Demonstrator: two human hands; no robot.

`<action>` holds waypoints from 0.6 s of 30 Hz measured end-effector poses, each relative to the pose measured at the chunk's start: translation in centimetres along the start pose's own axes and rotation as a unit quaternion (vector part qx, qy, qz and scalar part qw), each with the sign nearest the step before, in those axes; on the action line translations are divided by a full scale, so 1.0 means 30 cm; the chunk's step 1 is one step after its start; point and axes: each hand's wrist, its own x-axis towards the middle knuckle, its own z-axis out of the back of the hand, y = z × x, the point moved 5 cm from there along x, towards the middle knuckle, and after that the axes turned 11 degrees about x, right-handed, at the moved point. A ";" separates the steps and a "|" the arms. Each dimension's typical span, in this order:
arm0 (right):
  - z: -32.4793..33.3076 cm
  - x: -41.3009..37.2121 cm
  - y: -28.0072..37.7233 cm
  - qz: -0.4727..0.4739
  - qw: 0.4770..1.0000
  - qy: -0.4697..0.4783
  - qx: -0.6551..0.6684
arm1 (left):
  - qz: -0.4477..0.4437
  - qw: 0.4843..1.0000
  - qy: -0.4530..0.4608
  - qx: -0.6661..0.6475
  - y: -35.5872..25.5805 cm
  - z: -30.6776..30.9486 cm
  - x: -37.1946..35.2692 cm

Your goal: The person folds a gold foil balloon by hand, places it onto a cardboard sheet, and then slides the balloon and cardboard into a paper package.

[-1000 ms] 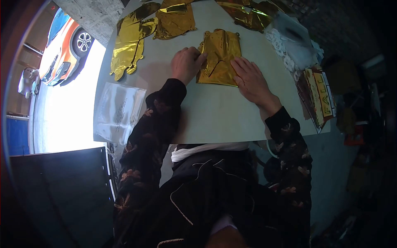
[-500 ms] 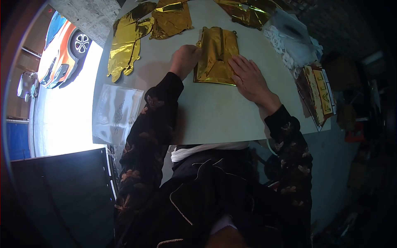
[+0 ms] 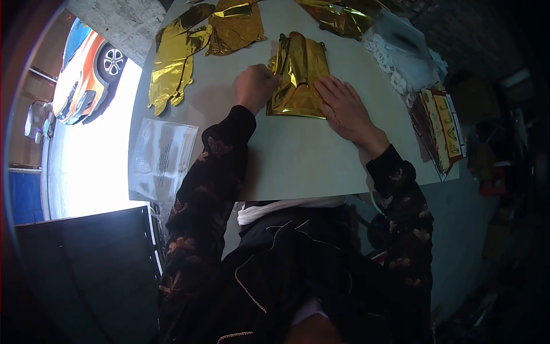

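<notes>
A flat gold foil balloon [image 3: 297, 86], folded into a rough rectangle, lies on the pale table in front of me. My left hand [image 3: 255, 86] is closed at its left edge, thumb and fingers pinching the foil there. Stretched out over its lower right edge, my right hand [image 3: 346, 109] rests with the fingers flat on the foil and nothing gripped. A raised crease runs down the middle of the balloon.
More gold foil balloons [image 3: 172, 71] lie at the far left, with others [image 3: 341, 20] at the back. A clear plastic bag [image 3: 163, 157] is at the left front. White cord [image 3: 389, 66] and printed cards [image 3: 441, 129] lie on the right of the table [image 3: 298, 166].
The left part of the foil has been drawn up and its middle crease looks longer and higher. My left hand has shifted slightly; my right hand has hardly moved.
</notes>
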 end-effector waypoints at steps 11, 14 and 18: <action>-0.006 -0.002 -0.001 0.000 1.000 0.005 -0.004 | -0.092 0.985 -0.143 0.034 -0.009 0.002 -0.071; -0.006 -0.002 0.000 0.002 1.000 0.010 -0.007 | -0.219 0.952 -0.176 0.119 -0.060 0.007 -0.111; 0.003 -0.003 0.006 -0.001 1.000 0.008 0.008 | -0.209 0.958 -0.113 0.160 -0.003 -0.033 -0.108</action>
